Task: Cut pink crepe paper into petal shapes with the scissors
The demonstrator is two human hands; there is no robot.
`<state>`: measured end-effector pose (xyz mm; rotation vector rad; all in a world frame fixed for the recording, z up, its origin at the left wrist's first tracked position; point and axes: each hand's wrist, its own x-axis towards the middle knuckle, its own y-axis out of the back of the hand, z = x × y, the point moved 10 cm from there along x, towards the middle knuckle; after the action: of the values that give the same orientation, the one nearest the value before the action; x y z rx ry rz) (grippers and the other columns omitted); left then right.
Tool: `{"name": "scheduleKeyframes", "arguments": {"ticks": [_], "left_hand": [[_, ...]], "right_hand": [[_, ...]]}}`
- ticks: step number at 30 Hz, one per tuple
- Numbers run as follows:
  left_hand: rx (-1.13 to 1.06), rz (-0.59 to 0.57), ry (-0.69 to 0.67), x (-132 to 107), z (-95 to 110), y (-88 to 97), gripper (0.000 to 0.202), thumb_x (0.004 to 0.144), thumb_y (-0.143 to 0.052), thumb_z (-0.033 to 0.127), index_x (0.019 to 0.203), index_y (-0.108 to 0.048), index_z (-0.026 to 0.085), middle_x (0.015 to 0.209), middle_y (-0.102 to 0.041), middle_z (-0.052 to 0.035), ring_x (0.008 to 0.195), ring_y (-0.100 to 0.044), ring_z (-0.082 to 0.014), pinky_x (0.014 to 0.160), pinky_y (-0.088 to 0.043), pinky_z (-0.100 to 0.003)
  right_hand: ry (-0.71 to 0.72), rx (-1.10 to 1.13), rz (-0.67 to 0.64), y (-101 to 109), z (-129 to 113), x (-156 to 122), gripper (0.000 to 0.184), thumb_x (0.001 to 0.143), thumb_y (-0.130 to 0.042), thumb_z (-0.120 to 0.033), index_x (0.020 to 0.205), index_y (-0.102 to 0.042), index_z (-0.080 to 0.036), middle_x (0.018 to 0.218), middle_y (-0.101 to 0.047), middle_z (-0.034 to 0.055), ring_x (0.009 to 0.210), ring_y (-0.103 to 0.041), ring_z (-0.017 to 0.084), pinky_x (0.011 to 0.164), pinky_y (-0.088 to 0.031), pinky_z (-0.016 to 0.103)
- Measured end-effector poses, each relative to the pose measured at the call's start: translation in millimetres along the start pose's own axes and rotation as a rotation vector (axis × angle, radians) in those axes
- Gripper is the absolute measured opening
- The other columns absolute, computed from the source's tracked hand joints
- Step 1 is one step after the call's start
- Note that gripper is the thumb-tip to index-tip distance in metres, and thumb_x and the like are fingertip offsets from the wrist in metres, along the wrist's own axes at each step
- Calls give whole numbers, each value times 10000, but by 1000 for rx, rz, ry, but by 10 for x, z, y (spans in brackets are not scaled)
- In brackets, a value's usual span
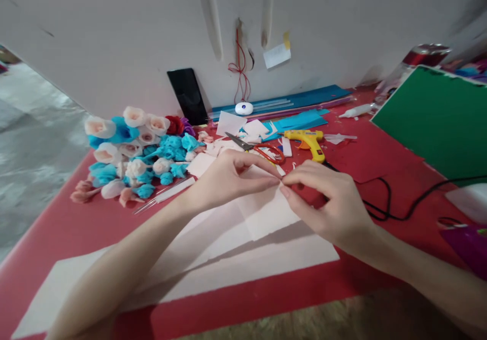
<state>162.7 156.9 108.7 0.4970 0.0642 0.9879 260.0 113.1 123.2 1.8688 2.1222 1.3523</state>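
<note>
A pale sheet of paper (262,213), likely crepe, hangs from my fingers, its upper edge pinched between them. My left hand (232,177) closes thumb against fingers on that edge. Right beside it, almost touching, my right hand (327,193) grips the same edge near the corner. Under the raised part, a long pale strip of paper (304,259) lies across the red table. Just beyond my hands are scissors with orange-red handles (272,153) and a yellow glue gun (310,142).
Paper flowers (140,157) in blue, white and peach are heaped at left. A dark phone (188,95) leans on the wall. Blue paper (297,122) and scraps lie behind. At right stand a green board (429,122) and a black cord (411,205).
</note>
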Motion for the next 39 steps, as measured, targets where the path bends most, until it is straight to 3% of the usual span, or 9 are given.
{"name": "scheduleKeyframes", "arguments": {"ticks": [3, 7, 14, 23, 28, 33, 39], "left_hand": [[-8, 22, 28, 2, -37, 17, 48, 761, -664, 184, 783, -704, 169, 796, -709, 19, 720, -631, -90, 695, -495, -177], [76, 37, 29, 10, -24, 16, 26, 746, -680, 189, 751, -701, 175, 734, -694, 36, 642, -598, -61, 579, -444, -144], [186, 57, 11, -15, 37, -2, 40, 743, -674, 201, 715, -695, 183, 647, -669, 55, 553, -538, -41, 484, -363, -148], [130, 58, 54, -23, -28, 38, 57, 752, -672, 247, 740, -699, 199, 727, -704, 33, 665, -613, -99, 609, -451, -197], [125, 74, 93, -14, -98, 108, 77, 749, -668, 266, 723, -693, 198, 707, -700, 35, 607, -598, -99, 524, -426, -204], [96, 42, 82, -8, -95, 29, 60, 747, -676, 249, 735, -696, 194, 722, -694, 37, 643, -600, -89, 585, -442, -196], [134, 31, 73, -8, -65, 1, 77, 745, -675, 266, 738, -705, 195, 685, -683, 31, 607, -581, -83, 546, -420, -191]], "right_hand": [[-123, 90, -23, -6, 98, 20, 52, 774, -558, -160, 740, -579, -193, 646, -568, -25, 566, -484, 94, 544, -395, 240], [-258, 168, -87, -61, 229, 19, 64, 774, -550, -178, 715, -566, -198, 598, -525, -46, 495, -421, 73, 448, -320, 231], [-363, 210, -141, -133, 369, -7, 45, 749, -552, -211, 707, -558, -196, 644, -539, -31, 524, -430, 81, 463, -346, 228], [-355, 224, -146, -117, 339, -16, 53, 722, -551, -192, 675, -527, -192, 616, -505, -38, 528, -431, 77, 476, -363, 216], [-368, 241, -163, -109, 324, 1, 30, 729, -548, -196, 700, -542, -191, 642, -530, -26, 547, -462, 85, 471, -363, 222], [-400, 260, -180, -154, 356, 10, 74, 759, -563, -244, 716, -561, -184, 624, -514, -29, 502, -416, 70, 433, -331, 220], [-405, 263, -213, -196, 370, -5, 68, 731, -559, -201, 670, -533, -186, 609, -490, -42, 481, -379, 57, 421, -297, 219]]}}
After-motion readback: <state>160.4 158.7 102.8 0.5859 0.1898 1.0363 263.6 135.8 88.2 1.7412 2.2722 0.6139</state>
